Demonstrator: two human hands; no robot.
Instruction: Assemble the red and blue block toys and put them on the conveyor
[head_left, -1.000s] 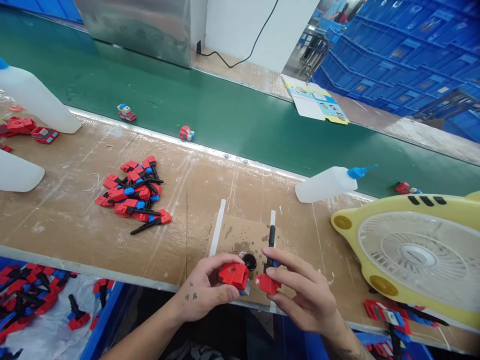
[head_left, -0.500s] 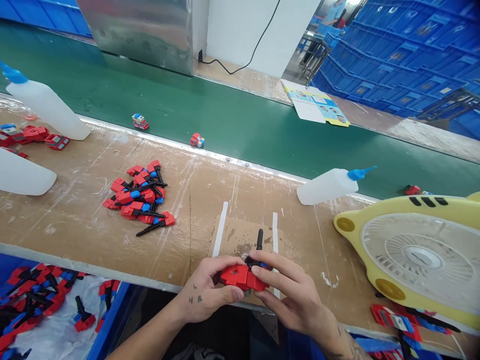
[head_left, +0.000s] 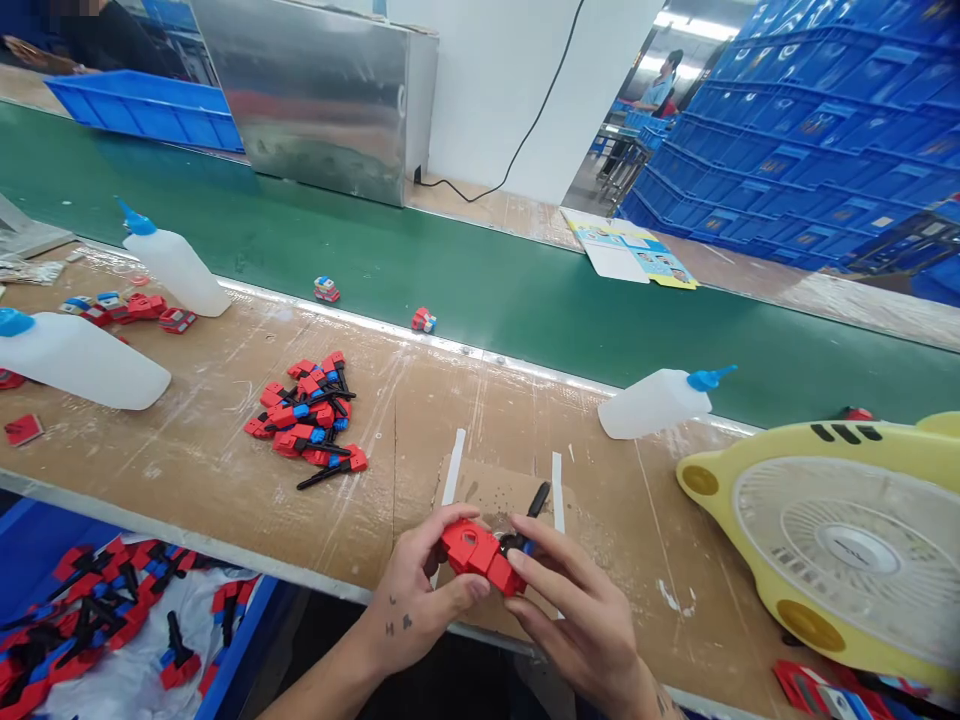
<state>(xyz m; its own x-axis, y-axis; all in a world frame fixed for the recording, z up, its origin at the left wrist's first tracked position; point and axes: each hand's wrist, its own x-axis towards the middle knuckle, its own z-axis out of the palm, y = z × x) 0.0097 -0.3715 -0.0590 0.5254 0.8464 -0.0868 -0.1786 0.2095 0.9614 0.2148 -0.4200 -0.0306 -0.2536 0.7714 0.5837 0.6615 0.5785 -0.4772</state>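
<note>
Head view: the left hand [head_left: 420,580] pinches a red block [head_left: 474,556] and the right hand [head_left: 576,590] pinches a red piece with a black rod [head_left: 507,574], these 2 touching over the cardboard pad [head_left: 495,484]; left of that pad lies a pile of red parts [head_left: 321,412], right of it a yellow fan [head_left: 739,520], beyond it a green belt [head_left: 525,300]

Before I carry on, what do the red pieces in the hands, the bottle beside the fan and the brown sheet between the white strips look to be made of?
Red pieces: probably hard plastic, satin finish, given crisp edges and even colour.
Bottle: likely softer plastic, smooth, with a cloudy white body.
Brown sheet: seemingly cardboard, matte, with dark, soaked-looking blotches.
</note>
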